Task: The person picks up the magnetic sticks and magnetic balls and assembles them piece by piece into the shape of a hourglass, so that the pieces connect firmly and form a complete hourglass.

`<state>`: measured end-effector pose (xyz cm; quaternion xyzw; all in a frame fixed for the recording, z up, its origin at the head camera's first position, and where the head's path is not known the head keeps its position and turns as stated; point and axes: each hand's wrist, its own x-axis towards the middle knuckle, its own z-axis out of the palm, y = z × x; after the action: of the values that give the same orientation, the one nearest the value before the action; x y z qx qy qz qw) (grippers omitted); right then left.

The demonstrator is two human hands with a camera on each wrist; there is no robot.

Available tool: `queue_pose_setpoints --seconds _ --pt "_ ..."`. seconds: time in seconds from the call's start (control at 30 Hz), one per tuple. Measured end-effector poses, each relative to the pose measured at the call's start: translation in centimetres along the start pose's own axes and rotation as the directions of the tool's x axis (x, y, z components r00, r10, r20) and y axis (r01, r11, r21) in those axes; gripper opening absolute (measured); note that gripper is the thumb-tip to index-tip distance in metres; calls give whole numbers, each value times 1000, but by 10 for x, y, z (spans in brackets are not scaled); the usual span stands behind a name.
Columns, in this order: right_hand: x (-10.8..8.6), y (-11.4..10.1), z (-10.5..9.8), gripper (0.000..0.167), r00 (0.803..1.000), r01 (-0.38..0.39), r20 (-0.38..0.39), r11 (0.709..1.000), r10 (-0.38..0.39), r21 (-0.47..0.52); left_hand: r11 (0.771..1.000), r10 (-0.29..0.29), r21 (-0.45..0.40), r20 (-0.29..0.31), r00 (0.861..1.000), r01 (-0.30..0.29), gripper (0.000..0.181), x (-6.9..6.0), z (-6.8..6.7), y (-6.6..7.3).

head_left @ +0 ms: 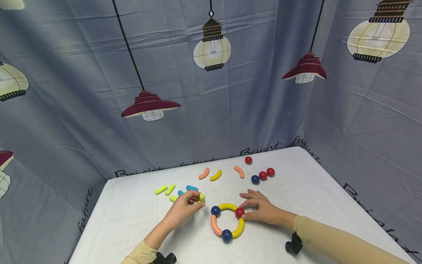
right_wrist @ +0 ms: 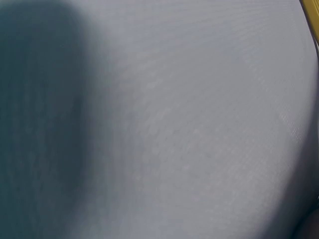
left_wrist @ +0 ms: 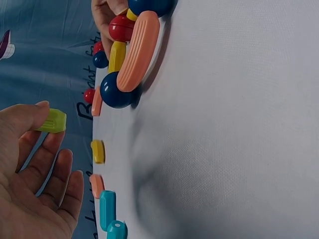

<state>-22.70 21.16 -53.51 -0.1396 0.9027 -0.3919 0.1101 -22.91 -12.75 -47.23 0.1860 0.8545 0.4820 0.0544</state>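
Head: lower centre, your left hand (head_left: 187, 206) pinches the lime rod (head_left: 202, 198); your right hand (head_left: 262, 211) pinches the red ball (head_left: 239, 213), upper right on the ring (head_left: 215, 225). Left wrist: rod mid-left, atop your hand. Right wrist: yellow piece (right_wrist: 312, 15), upper-right corner; can't tell grip here.

The head view looks forward and down from well back, over the white table (head_left: 132, 220) to the curtain (head_left: 237, 121). The left wrist view, nearer and tipped sideways, shares the ring (head_left: 215, 226), lower centre there, top here. The right wrist view faces the table very closely.
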Motion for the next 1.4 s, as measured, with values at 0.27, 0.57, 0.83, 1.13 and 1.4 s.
queue_pose_setpoints --seconds 0.27,0.57,0.83,1.13,1.4 --pt "-1 -1 0 20 1000 -10 3 1000 10 -10 1000 -3 4 24 1000 3 28 4 9 1" --pt "-3 -5 -3 19 1000 1 21 1000 -1 -5 1000 -3 -4 61 998 3 27 8 18 3" --pt "-4 -5 -3 20 1000 7 15 1000 -7 -16 999 -34 -5 93 995 35 24 11 25 5" --pt "-3 -3 -2 19 1000 23 15 1000 -22 -18 999 -50 -12 117 992 51 22 13 30 0" --pt "-3 -3 -1 20 1000 5 16 1000 -4 -17 997 -73 -18 130 989 76 25 12 33 0"
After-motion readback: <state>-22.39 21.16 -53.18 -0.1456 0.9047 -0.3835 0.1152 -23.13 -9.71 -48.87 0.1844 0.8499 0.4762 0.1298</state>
